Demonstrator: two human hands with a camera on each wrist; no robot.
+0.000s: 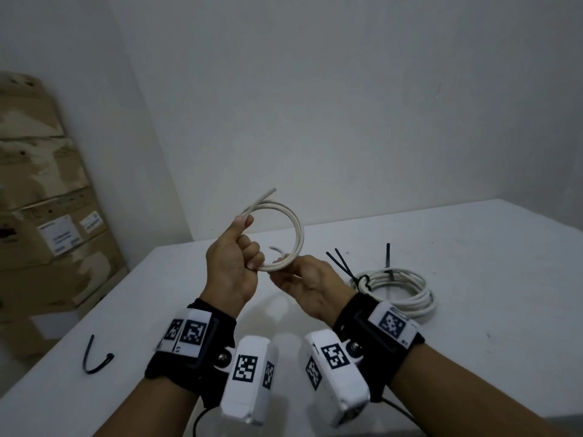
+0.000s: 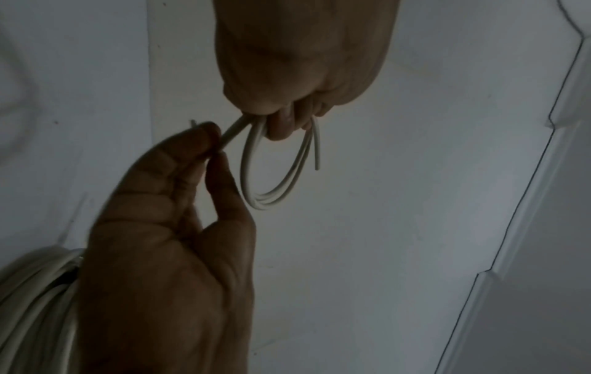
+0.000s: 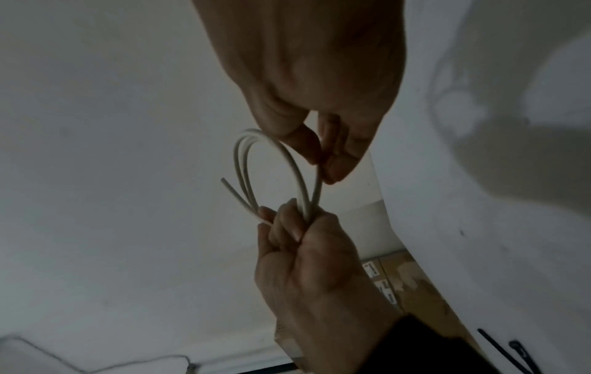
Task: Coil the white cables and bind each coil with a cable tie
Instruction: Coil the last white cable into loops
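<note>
I hold a small coil of white cable (image 1: 299,234) in the air over the white table (image 1: 473,342). My left hand (image 1: 249,244) grips the coil's left side in a fist, and one cable end sticks up past the thumb. My right hand (image 1: 284,269) pinches the coil's lower edge, where the other short end pokes out. In the left wrist view the coil (image 2: 265,203) hangs from my left hand (image 2: 281,121). In the right wrist view my right hand (image 3: 323,162) pinches the loop (image 3: 252,131). A loose black cable tie (image 1: 94,357) lies at the table's near left.
A larger white coil (image 1: 422,301) bound with black ties lies on the table to the right of my right hand, also showing in the left wrist view (image 2: 35,291). Stacked cardboard boxes (image 1: 41,216) stand left of the table. A white wall runs behind.
</note>
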